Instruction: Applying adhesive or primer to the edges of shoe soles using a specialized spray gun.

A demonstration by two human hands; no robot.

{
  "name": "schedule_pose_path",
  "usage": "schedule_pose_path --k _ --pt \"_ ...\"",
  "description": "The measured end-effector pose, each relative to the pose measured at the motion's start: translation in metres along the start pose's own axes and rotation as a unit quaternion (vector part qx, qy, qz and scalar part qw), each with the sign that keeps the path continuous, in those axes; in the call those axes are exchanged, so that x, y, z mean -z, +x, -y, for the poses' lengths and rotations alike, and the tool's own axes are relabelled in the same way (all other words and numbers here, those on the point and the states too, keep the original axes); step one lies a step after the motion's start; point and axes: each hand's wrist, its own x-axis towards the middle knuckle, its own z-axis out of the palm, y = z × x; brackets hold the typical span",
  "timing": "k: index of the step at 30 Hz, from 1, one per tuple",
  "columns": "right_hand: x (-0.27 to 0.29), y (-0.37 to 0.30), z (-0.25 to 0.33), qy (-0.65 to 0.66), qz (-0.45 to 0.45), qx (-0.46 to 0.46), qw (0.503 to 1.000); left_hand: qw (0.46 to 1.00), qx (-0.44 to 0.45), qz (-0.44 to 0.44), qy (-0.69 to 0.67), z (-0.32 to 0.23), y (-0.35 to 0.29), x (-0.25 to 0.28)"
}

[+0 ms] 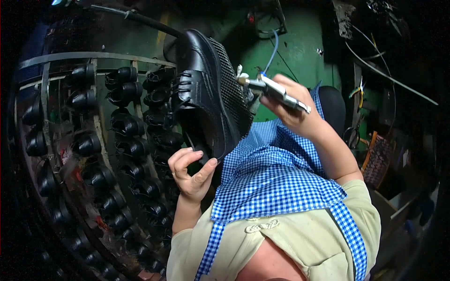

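Pale shirt up close, with a blue-and-white checked apron over it, straps running down both sides of the chest. Just past that, the left hand has thumb and fingers pinching the heel end of a black lace-up shoe. So the shoe's up off the lap, toe pointing away, tipped over so its textured sole faces right. Over on that side, the right hand has its fingers wrapped around a metal gun-type tool, nozzle aimed left at the sole. Can't tell if it's actually touching. Blue hose runs up from the tool. Off to the left there's a metal rack loaded with rows of other black shoes. Farther back: a black rod slanting down toward the toe, plus a dark green backdrop, and I can't tell if that's wall or floor.
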Motion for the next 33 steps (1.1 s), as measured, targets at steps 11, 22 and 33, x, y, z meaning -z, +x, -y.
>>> schedule_pose_path --k 11,22,33 --pt "-0.028 -0.031 0.006 0.092 -0.014 0.002 0.996 0.999 0.001 0.032 -0.009 0.006 -0.002 0.004" --pt "-0.037 -0.024 0.003 0.108 0.0 0.018 0.994 0.999 0.017 0.031 -0.015 0.005 -0.007 0.006" --pt "-0.037 -0.019 0.014 0.045 -0.003 0.026 0.999 0.999 0.005 0.042 -0.011 0.008 -0.004 0.009"
